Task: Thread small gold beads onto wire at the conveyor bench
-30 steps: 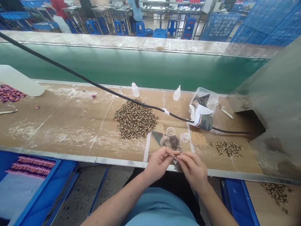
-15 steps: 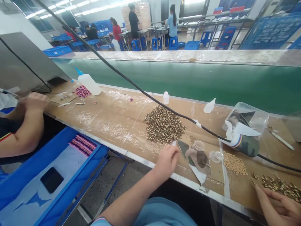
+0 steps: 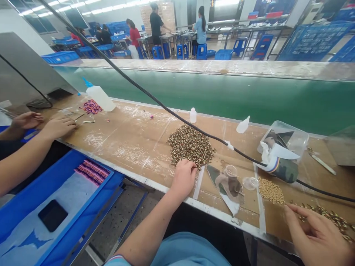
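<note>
My left hand [image 3: 183, 178] is at the near edge of a large pile of small gold-and-dark metallic pieces [image 3: 190, 146]. Its fingers are closed together, and whatever they pinch is too small to make out. At the lower right, my right hand [image 3: 318, 232] holds thumb and forefinger in a pinch beside a heap of beige beads [image 3: 271, 190]. Anything between those fingertips cannot be made out. A smaller scatter of gold-and-dark pieces [image 3: 330, 216] lies behind that hand, partly covered by it. Between my hands rests a camouflage cloth [image 3: 226, 186].
A black cable [image 3: 155, 98] crosses above the worktable [image 3: 133, 136]. Behind stand a small white bottle [image 3: 193, 115] and a clear tub [image 3: 301, 136]. At left, a co-worker's hands [image 3: 59, 127] rest near a squeeze bottle [image 3: 101, 98]; a blue tray [image 3: 83, 207] sits below.
My left hand has moved left and up to the pile's edge. My right hand has shifted left and up, towards the beige beads. The co-worker's hand has reached further over the table.
</note>
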Action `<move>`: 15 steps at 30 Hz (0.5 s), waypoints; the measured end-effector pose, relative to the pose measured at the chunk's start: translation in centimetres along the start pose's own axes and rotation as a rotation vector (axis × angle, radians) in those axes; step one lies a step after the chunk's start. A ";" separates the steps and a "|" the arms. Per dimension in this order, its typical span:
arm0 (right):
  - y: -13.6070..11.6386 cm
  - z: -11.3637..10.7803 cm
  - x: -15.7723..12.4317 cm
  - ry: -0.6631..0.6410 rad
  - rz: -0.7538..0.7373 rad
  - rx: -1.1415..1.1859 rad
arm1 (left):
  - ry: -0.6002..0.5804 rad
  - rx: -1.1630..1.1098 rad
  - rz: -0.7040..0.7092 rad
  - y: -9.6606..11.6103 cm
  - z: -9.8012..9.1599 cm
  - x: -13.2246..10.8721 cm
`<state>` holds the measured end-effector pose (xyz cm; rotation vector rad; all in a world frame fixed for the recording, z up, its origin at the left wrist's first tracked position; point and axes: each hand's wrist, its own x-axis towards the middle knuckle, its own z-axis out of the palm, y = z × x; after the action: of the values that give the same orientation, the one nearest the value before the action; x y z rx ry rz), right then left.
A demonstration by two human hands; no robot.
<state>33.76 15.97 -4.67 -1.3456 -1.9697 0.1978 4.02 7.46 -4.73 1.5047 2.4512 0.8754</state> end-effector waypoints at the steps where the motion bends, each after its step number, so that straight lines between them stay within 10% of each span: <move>1: -1.1 0.2 0.2 -0.006 -0.034 -0.001 | 0.003 0.028 0.018 0.1 0.2 0.0; 6: -5.3 2.2 0.6 -0.189 -0.182 0.120 | 0.014 0.262 0.172 0.5 0.7 -0.4; 15: -8.2 5.9 1.8 -0.071 -0.272 -0.038 | -0.097 0.301 0.329 -0.1 -0.6 -0.1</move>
<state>23.58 15.51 -3.94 -1.0919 -2.2014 0.0801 3.82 7.11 -4.33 2.0424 2.3853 0.4724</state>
